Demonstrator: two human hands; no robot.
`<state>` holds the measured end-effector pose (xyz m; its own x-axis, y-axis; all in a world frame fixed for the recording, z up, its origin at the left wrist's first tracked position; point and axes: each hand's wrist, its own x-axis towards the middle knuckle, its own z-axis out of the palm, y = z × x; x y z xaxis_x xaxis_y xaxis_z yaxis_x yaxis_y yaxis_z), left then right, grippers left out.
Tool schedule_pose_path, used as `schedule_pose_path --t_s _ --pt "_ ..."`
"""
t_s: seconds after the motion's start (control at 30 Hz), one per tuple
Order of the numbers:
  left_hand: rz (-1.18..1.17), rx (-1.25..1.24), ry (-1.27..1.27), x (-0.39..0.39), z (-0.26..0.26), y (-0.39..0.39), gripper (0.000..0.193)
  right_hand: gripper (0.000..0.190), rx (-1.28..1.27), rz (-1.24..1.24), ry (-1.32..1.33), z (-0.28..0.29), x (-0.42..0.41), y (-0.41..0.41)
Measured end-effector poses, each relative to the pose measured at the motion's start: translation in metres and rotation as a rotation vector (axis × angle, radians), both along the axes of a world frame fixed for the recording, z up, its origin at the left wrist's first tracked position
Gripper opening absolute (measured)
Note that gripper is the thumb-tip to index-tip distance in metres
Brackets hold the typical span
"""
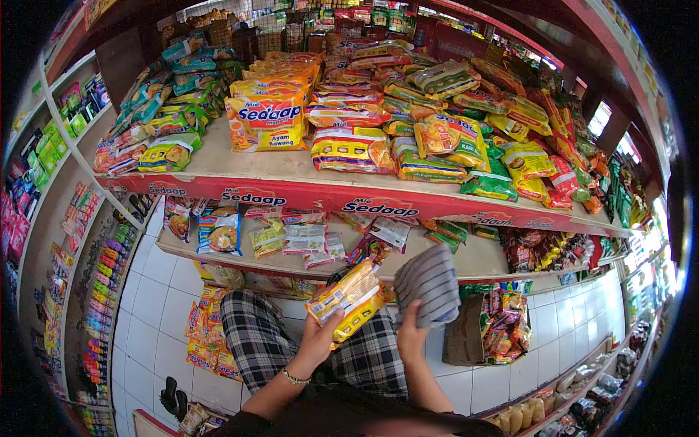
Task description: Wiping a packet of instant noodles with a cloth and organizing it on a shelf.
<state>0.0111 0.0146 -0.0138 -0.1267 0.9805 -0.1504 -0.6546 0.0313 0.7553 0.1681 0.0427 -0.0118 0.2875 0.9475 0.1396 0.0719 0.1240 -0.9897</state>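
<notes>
My left hand (320,333) grips yellow and orange packets of instant noodles (349,300), held above my lap with their backs partly turned up. In my right hand (412,333) is a folded grey cloth with dark stripes (428,284), raised beside the packets and slightly blurred. Cloth and packets are apart. Both hands are in front of the lower shelf (349,261), where several noodle packets lie loosely. Above it, the upper shelf (262,164) carries an upright row of Mie Sedaap packets (267,123) and flat stacks of yellow packets (352,150).
On the tiled floor, more orange noodle packets (210,333) lie left of my knee. A cardboard box (464,336) full of packets stands at the right. Side shelves (68,262) rise on the left, and a low shelf of bagged goods (551,404) runs along the lower right.
</notes>
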Motion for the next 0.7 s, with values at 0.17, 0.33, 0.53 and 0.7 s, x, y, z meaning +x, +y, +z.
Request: schedule_pose_path --t_s 0.17,0.33,0.53,0.7 --pt "0.086 0.037 0.275 0.008 -0.028 0.001 0.040 0.046 0.481 0.339 -1.005 -0.002 -0.038 -0.019" --pt "-0.169 0.224 0.598 -0.028 -0.052 0.010 0.038 0.045 0.548 0.452 -0.876 -0.020 -0.050 -0.032" --pt "-0.015 0.070 0.299 0.007 -0.008 -0.001 0.042 0.049 0.212 0.391 -0.504 -0.038 -0.036 -0.003" --pt "0.020 0.157 0.489 0.003 -0.009 -0.004 0.039 0.053 0.470 0.534 -0.872 0.012 -0.043 -0.021"
